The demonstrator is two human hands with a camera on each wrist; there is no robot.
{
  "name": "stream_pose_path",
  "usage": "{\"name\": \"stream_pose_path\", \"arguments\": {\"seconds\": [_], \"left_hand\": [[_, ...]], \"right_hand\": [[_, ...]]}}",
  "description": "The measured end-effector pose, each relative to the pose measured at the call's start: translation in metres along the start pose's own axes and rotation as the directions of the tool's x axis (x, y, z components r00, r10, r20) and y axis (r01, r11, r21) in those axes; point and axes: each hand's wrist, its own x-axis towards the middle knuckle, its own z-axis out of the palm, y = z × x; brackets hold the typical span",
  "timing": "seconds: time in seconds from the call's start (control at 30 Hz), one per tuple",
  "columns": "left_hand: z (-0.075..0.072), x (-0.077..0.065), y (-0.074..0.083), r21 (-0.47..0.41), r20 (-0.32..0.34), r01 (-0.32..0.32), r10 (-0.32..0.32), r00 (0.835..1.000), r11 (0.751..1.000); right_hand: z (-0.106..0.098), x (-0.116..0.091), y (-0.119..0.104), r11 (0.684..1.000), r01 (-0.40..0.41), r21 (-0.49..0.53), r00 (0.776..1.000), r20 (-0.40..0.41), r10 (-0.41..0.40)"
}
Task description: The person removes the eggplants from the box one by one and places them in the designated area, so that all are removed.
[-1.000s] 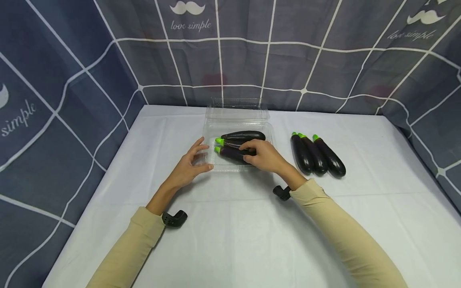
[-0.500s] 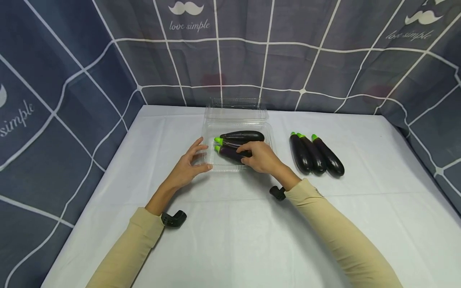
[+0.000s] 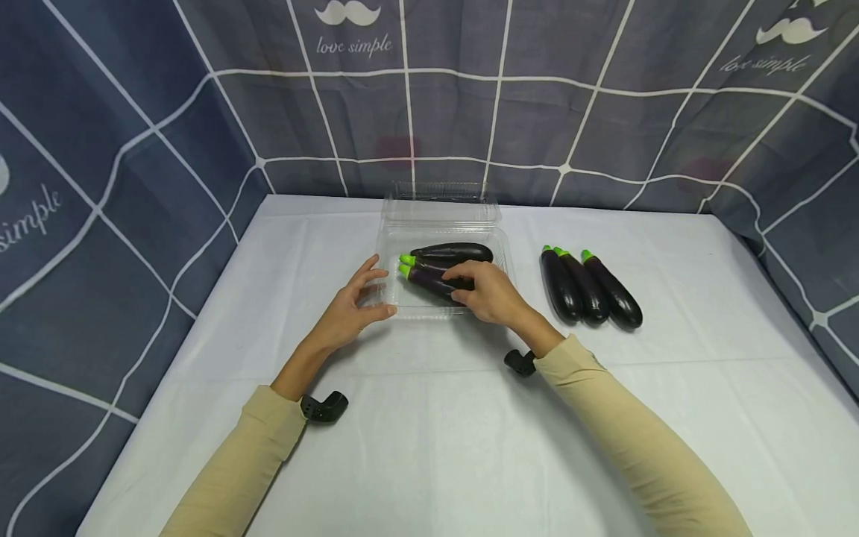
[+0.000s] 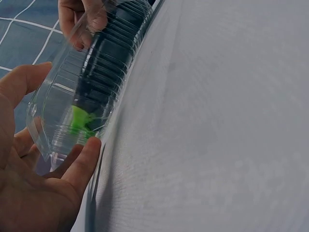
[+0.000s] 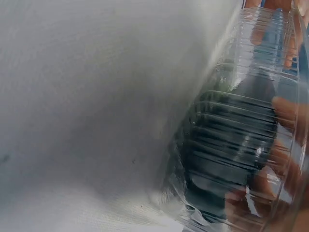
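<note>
A clear plastic clamshell box [image 3: 412, 312] lies with its lid folded back and three dark eggplants inside. My right hand [image 3: 493, 293] reaches in and grips the near eggplant [image 3: 425, 280] by its thick end, which the fingers partly cover. Behind it lie the middle eggplant [image 3: 429, 265] and the back eggplant [image 3: 451, 251], green stems pointing left. My left hand [image 3: 344, 313] spreads its fingers and thumb against the box's left end. Through the ribbed wall in the left wrist view, the near eggplant [image 4: 106, 63] shows its green stem toward that hand.
Several things stand about: three more eggplants [image 3: 590, 291] lie side by side on the white cloth right of the box. The upright lid [image 3: 443, 209] leans toward the grey checked curtain [image 3: 450, 127]. Each wrist carries a black camera [image 3: 325, 408].
The near eggplant's stem end has shifted slightly back, up against the middle one, with my right hand on it. My left hand stays at the box's left end.
</note>
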Motion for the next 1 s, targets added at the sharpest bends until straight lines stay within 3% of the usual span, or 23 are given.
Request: {"name": "stream_pose_path", "arguments": {"seconds": [0.47, 0.77, 1.0], "left_hand": [[0.001, 0.001, -0.001, -0.013, 0.005, 0.011, -0.011, 1.0, 1.0], [-0.001, 0.0, -0.002, -0.022, 0.004, 0.011, -0.011, 1.0, 1.0], [-0.001, 0.001, -0.002, -0.018, 0.004, 0.015, -0.015, 1.0, 1.0]], "right_hand": [[-0.007, -0.002, 0.001, 0.996, 0.029, 0.085, 0.999, 0.011, -0.03], [-0.015, -0.001, -0.003, 0.989, 0.086, 0.122, 0.996, -0.045, -0.081], [-0.023, -0.003, -0.008, 0.988, 0.084, 0.133, 0.995, -0.066, -0.076]]}}
